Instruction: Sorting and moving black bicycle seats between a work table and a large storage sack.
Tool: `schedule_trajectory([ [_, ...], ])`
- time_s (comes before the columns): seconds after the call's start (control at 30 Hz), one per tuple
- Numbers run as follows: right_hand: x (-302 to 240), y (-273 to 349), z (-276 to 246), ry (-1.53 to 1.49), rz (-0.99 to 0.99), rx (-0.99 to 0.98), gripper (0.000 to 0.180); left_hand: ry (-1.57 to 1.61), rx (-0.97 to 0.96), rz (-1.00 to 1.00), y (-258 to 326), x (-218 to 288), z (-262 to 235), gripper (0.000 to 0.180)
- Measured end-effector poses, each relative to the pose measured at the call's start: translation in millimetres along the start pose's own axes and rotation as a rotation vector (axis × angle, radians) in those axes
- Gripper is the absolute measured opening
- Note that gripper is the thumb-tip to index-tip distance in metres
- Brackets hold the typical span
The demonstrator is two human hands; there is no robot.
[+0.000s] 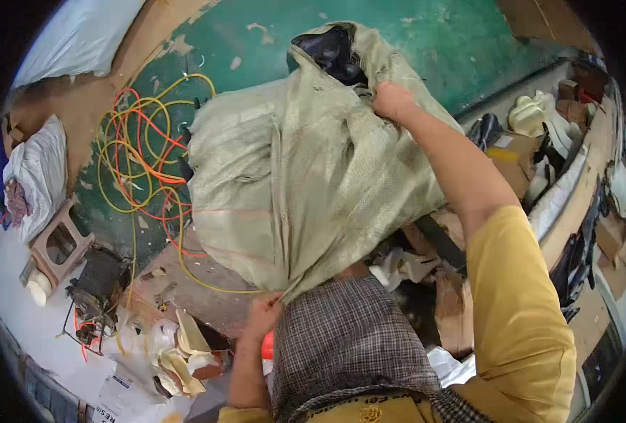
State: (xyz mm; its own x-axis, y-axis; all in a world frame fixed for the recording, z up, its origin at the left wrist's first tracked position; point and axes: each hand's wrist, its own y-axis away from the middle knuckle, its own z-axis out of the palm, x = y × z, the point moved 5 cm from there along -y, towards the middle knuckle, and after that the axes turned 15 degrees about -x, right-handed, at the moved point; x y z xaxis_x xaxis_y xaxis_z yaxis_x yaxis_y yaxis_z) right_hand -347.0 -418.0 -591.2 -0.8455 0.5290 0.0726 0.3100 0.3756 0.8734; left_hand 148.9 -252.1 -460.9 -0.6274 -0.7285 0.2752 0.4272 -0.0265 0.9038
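Note:
A large, bulging woven sack [235, 183], pale green-beige, lies on the green surface in front of me. At its far end the mouth gapes, and dark, glossy black items [330, 56] show inside; their kind I cannot make out. My right hand [395, 101] is closed on the sack's edge beside that opening. Close to my body, my left hand [264, 312] pinches a gathered corner of the sack, so the cloth is drawn into folds between the two hands. The sack's underside is hidden.
Tangled yellow and orange cords [140, 151] lie left of the sack. Beyond them are a white bag [41, 173], a brown frame-like part [62, 240] and a dark metal device [101, 278]. To the right, a long bin [574, 204] holds cream and black pieces and cardboard.

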Motion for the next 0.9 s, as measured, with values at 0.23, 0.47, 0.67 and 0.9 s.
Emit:
schedule_trajectory([
  [0.23, 75.7, 178.5, -45.2, -0.362, -0.255, 0.085, 0.02, 0.029, 0.019, 0.252, -11.3, 164.7, -92.3, 0.029],
  [0.47, 40.8, 396.0, 14.0, -0.966, -0.56, -0.489, 0.013, -0.013, 0.449, 0.569, -133.8, 353.7, -62.1, 0.084],
  [0.67, 50.1, 512.9, 131.6, -0.95, -0.702, -1.126, 0.021, 0.919, -0.434, 0.814, -221.3, 334.1, -35.4, 0.07],
  [0.9, 12.1, 488.3, 131.4, -0.858, -0.744, -1.232, 0.024, -0.065, 0.12, 0.829, -126.7, 323.1, 53.5, 0.059],
])
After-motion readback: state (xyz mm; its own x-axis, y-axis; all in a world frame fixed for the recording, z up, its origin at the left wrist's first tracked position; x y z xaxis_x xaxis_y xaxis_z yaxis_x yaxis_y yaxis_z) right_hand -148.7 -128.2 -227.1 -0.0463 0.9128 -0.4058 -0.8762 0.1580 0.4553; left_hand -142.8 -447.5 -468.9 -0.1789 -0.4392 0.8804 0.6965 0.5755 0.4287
